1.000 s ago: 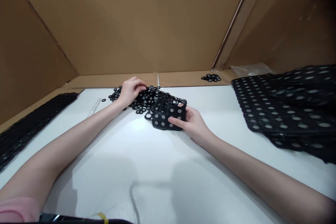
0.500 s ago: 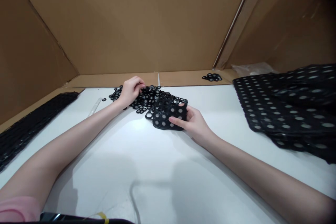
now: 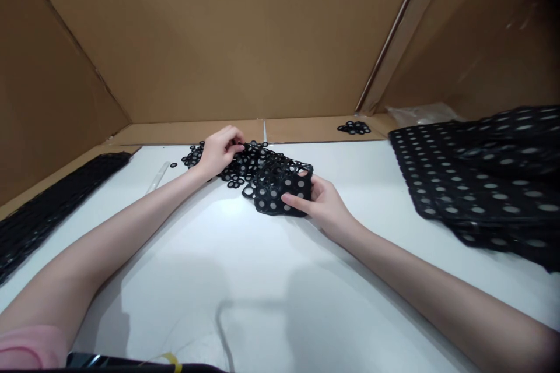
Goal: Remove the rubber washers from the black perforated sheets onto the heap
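My right hand point(image 3: 326, 207) grips the right edge of a black perforated sheet point(image 3: 280, 195), thumb on top and fingers behind it. Round holes cover the sheet, larger and more open towards its upper part. Against its upper left lies a pile of small black rings point(image 3: 249, 160). My left hand point(image 3: 222, 150) is over this pile with its fingers curled and the fingertips pinched together; what is between them is too small to make out.
A large black perforated sheet point(image 3: 472, 186) lies folded at the right. A long black bundle point(image 3: 56, 198) is at the left, near a clear strip point(image 3: 158, 178) and a loose ring point(image 3: 174, 165). More rings point(image 3: 354, 127) rest on the cardboard ledge point(image 3: 306, 130). Cardboard walls surround the white table point(image 3: 196, 280).
My left hand's fingertips have shifted very slightly to the right over the rings. My right hand and the sheet it grips have stayed nearly still.
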`<state>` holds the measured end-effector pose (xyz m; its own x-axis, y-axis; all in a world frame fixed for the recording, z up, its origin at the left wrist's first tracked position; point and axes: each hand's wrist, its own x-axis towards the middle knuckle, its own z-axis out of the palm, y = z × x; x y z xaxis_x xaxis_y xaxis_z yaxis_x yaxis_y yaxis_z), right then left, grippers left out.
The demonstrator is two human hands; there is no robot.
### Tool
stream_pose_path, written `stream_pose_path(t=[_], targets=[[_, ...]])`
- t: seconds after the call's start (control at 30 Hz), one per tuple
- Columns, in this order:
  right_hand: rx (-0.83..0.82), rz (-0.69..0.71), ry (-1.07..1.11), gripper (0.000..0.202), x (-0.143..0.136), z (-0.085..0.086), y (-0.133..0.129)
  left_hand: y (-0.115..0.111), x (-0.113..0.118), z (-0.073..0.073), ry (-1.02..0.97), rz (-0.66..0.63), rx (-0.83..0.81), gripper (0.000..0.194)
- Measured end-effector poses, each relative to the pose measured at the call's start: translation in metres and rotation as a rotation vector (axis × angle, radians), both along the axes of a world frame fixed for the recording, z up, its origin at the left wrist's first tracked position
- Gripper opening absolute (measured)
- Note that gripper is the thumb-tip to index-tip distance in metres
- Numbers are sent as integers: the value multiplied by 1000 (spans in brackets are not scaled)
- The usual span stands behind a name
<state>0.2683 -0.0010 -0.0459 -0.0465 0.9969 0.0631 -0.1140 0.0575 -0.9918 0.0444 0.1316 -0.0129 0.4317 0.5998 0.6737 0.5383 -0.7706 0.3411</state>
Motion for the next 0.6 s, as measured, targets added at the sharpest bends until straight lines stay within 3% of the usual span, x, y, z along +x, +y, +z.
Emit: stream_pose_path(t=[0.23, 0.33, 0.43, 0.6], targets=[[5, -8, 4, 35, 0, -2, 0, -3, 2, 3, 5, 73, 21, 9], [1, -10, 17, 36, 0, -1, -1, 2, 0, 0, 30, 38, -7, 5], [-6, -18, 44, 39, -1, 1, -1, 5, -1, -5, 94, 22, -6, 16], [-44, -32, 64, 43, -1, 4, 0, -13, 11, 1, 74, 75, 156, 26]])
